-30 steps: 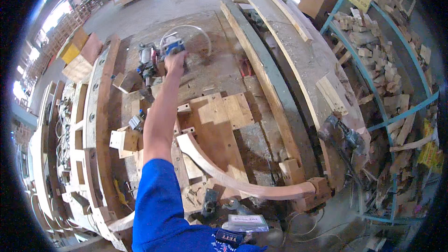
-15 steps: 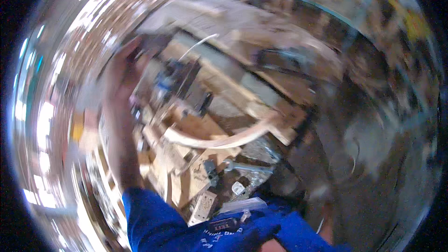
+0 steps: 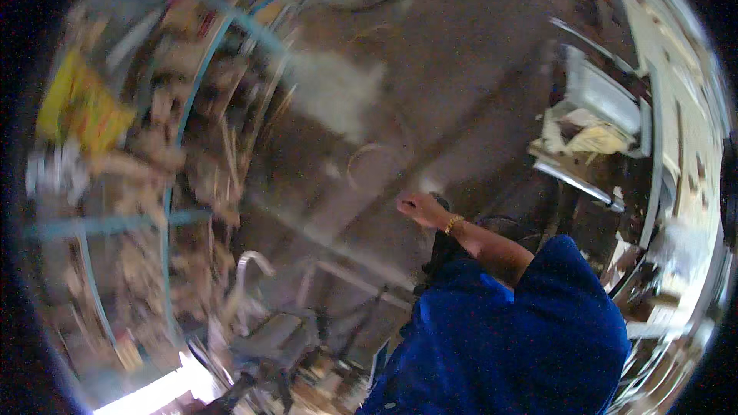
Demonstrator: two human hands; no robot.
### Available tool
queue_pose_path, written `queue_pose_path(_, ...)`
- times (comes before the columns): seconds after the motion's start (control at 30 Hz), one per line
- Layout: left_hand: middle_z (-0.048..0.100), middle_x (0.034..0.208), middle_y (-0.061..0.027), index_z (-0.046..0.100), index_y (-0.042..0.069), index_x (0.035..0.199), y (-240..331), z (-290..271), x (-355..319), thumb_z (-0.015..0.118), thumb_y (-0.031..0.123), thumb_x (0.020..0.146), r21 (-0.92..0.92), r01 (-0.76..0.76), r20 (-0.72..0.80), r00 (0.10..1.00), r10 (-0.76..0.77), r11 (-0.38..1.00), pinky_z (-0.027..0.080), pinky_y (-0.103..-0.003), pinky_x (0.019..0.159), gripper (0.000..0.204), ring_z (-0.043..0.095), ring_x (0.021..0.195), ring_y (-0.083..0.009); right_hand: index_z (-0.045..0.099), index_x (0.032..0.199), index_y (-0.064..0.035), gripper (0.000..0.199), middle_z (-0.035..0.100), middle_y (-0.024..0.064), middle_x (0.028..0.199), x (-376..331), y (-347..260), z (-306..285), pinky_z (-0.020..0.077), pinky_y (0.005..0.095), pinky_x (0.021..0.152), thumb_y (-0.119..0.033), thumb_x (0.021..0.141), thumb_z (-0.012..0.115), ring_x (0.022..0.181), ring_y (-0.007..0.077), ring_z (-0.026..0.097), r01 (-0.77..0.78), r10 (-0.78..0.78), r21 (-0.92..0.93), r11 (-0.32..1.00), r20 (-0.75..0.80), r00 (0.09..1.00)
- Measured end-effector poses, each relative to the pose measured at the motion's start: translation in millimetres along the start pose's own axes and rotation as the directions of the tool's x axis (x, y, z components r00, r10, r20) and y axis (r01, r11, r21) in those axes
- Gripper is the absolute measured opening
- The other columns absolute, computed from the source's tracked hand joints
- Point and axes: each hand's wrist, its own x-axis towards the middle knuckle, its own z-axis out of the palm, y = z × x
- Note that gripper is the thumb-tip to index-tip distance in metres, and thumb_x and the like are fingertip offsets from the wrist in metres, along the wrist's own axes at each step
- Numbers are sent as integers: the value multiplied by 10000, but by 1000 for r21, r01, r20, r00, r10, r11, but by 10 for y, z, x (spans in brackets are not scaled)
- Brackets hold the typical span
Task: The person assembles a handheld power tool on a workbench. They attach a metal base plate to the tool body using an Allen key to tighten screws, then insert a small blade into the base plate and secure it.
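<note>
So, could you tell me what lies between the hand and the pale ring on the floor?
Only bare floor separates hand and ring, in the blurred head view.

- The sleeve [image 3: 538, 315] on the raised arm is deep royal blue, plain.
- The bracelet [image 3: 453, 223] at the wrist is gold.
- The floor [image 3: 461, 84] is grey-brown, with a pale whitish patch.
- The metal frame [image 3: 173, 146] at the left is light blue.
- The bag [image 3: 81, 111] behind the frame is bright yellow.
- The wood scraps [image 3: 207, 184] are tan and brown, blurred.
</note>
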Motion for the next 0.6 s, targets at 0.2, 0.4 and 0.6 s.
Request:
queue_pose_path(0.2,599,1056,-125,555,-29,1140,74,1516,974,490,416,887,-2,-312,391,874,288,950,480,-380,833,516,574,925,-230,620,1095,-60,322,667,156,933,152,-586,-1437,505,365,730,-311,916,528,800,283,646,-108,70,-162,981,-226,972)
queue_pose_path(0.4,603,979,-109,568,-25,1094,481,3598,1646,498,431,881,-196,-432,635,628,449,880,479,-382,777,509,578,855,-218,612,1115,-62,333,663,168,946,331,-1504,-2242,500,378,743,-319,923,523,847,323,642,-133,134,38,990,-489,862)
queue_pose_path(0.6,594,840,-87,585,-13,1008,1212,5469,2300,570,329,865,50,-34,734,679,-13,998,459,-372,679,371,571,755,-216,616,1130,-91,313,669,165,925,1086,-1445,-2431,503,388,749,-309,920,537,832,306,653,-65,102,86,994,-544,833)
